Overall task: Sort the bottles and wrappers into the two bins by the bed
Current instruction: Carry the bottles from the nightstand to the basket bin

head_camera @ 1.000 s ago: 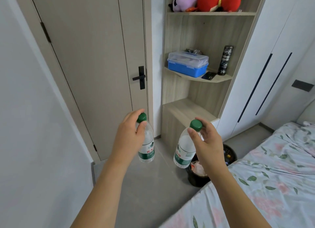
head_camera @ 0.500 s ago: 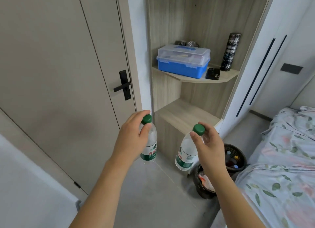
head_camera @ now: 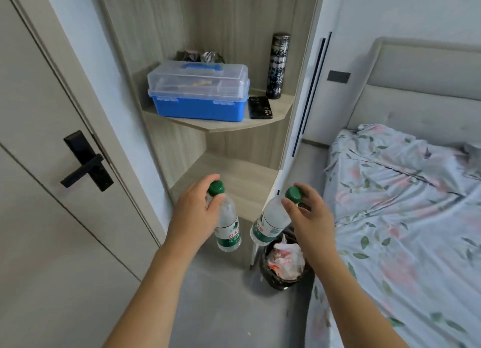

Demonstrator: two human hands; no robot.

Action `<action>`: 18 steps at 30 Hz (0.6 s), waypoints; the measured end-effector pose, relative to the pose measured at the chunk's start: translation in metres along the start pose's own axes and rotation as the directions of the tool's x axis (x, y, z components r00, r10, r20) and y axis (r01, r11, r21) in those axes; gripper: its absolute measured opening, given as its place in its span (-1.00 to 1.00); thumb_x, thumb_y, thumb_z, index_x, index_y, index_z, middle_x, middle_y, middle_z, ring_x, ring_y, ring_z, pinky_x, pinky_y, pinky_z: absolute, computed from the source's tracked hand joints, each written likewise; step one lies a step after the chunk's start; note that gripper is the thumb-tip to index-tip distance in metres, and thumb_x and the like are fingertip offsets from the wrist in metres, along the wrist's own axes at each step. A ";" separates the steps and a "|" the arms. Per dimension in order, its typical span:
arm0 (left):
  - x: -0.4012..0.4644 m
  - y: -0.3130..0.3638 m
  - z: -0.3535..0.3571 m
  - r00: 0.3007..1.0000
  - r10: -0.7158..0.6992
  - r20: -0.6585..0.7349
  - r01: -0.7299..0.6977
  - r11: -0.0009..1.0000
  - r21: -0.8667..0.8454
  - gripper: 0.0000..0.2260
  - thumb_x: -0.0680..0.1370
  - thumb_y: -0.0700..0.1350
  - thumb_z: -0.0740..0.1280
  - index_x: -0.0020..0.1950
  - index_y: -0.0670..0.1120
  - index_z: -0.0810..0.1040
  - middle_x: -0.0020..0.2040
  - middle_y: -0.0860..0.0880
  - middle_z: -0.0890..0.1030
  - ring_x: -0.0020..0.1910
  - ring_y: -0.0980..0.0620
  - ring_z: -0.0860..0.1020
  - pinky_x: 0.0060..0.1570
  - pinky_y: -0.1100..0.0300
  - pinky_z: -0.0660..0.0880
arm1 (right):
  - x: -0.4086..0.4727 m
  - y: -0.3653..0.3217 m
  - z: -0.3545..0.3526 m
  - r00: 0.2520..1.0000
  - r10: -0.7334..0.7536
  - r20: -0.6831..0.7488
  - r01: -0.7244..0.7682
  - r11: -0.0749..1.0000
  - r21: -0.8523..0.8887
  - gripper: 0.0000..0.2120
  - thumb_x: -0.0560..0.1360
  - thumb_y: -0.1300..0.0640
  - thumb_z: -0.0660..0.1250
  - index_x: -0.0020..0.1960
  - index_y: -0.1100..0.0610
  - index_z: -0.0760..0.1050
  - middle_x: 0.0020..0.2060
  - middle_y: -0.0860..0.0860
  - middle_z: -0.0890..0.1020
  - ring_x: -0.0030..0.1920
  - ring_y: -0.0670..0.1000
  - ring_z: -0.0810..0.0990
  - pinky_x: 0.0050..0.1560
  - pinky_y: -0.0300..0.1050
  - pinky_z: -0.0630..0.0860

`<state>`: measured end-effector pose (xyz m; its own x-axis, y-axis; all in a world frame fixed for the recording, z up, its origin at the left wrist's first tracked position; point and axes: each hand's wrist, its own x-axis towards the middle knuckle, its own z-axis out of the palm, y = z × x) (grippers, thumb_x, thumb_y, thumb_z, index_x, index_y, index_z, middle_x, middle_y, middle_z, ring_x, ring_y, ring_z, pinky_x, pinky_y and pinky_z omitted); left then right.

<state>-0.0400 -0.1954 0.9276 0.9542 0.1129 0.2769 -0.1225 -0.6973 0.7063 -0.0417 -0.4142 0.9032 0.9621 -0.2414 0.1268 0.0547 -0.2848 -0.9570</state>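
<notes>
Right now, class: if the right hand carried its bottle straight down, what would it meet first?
Probably the black bin holding wrappers: the right hand hangs its bottle just above it in the picture, though depth is unclear and it may sit slightly nearer the shelf.

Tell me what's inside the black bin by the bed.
The black bin holds crumpled white and orange wrappers. Anything beneath them is covered, and the right hand hides the bin's far side.

Two bottles (head_camera: 229, 230) (head_camera: 268, 225); two hands (head_camera: 192, 215) (head_camera: 309, 217); one bin (head_camera: 283, 277); one box (head_camera: 197, 92); one flask (head_camera: 277, 66); one phone (head_camera: 260, 107); one bed (head_camera: 406, 217).
</notes>
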 end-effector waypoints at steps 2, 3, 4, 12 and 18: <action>0.020 0.013 0.028 0.997 0.048 0.066 -0.048 0.999 -0.003 -0.65 0.57 -0.13 0.34 0.35 0.03 0.48 0.17 0.12 0.53 0.12 0.04 0.50 0.16 0.18 0.44 | 0.021 0.008 -0.016 0.998 0.005 -0.067 -0.006 1.000 -0.023 -0.69 0.48 0.06 0.41 0.13 -0.26 0.47 -0.04 -0.26 0.60 0.01 -0.10 0.61 0.09 -0.04 0.57; 0.031 0.019 0.042 0.993 0.070 0.100 -0.070 0.998 -0.006 -0.65 0.57 -0.13 0.34 0.36 0.02 0.48 0.20 0.10 0.53 0.13 0.03 0.50 0.18 0.15 0.44 | 0.032 0.013 -0.024 0.995 0.010 -0.100 -0.013 0.999 -0.033 -0.67 0.48 0.06 0.42 0.08 -0.33 0.45 -0.07 -0.29 0.59 0.02 -0.05 0.61 0.07 0.01 0.58; 0.042 0.025 0.056 0.987 0.091 0.130 -0.091 0.996 -0.006 -0.65 0.57 -0.13 0.33 0.36 0.01 0.47 0.22 0.08 0.52 0.14 0.03 0.50 0.19 0.13 0.45 | 0.045 0.019 -0.032 0.991 0.013 -0.130 -0.018 0.999 -0.041 -0.66 0.48 0.06 0.42 0.05 -0.36 0.44 -0.09 -0.31 0.58 0.01 -0.03 0.62 0.05 0.03 0.58; 0.145 0.061 0.166 0.929 0.198 0.314 -0.220 0.975 0.038 -0.63 0.55 -0.19 0.34 0.35 -0.02 0.48 0.26 0.08 0.50 0.16 0.04 0.51 0.16 0.16 0.46 | 0.157 0.075 -0.101 0.952 0.102 -0.288 -0.134 0.986 -0.094 -0.70 0.49 0.06 0.40 0.18 -0.16 0.47 -0.05 -0.21 0.57 -0.08 0.02 0.61 -0.09 -0.19 0.49; 0.230 0.062 0.259 0.878 0.222 0.424 -0.256 0.966 0.023 -0.65 0.54 -0.22 0.32 0.32 -0.02 0.49 0.24 0.11 0.50 0.16 0.06 0.48 0.18 0.14 0.46 | 0.241 0.131 -0.116 0.925 0.217 -0.312 -0.265 0.957 -0.121 -0.69 0.50 0.12 0.39 0.22 -0.06 0.47 -0.02 -0.14 0.58 0.00 0.01 0.59 0.02 -0.12 0.52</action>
<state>0.2425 -0.3962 0.8662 0.9262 -0.3559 0.1242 -0.3562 -0.7188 0.5970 0.1657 -0.6176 0.8385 0.8185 -0.5744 -0.0090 -0.2349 -0.3205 -0.9177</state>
